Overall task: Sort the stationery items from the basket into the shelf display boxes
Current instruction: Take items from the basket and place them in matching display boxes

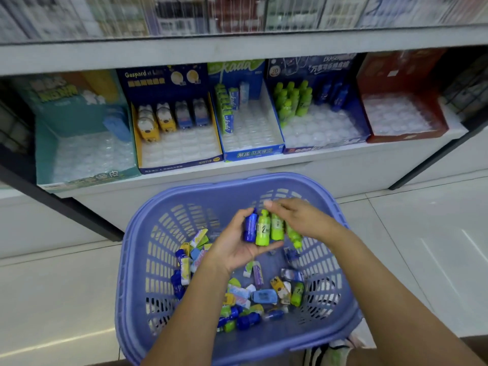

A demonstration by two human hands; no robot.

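**A:** Where do we have our hands?

**B:** Both are over the blue basket (137, 260), toward its far rim. Our left hand (235, 249) lies palm up, with fingers and thumb curled round a row of three bottles (264, 228). One is blue and two are green, and their caps point away from us.

**A:** And our right hand (303, 220)?

**B:** It is just beside that row. It clasps a tilted green bottle (293, 237) under the palm, cap down. Its fingertips are blurred.

**A:** What else do we see in the basket?

**B:** Loose stationery items (253, 294) are strewn across its floor, thickest toward the near and left walls.

**A:** And the shelf (330, 167)?

**B:** Five display boxes stand side by side along its front edge. The teal box (45, 154) is at the left end and the red box (406, 138) at the right end. Between them we see the yellow-edged box (179, 165), the blue box (250, 154) and the navy box (324, 147). In the navy box, standing green bottles (293, 101) fill the back left corner, with blue ones at the back right.
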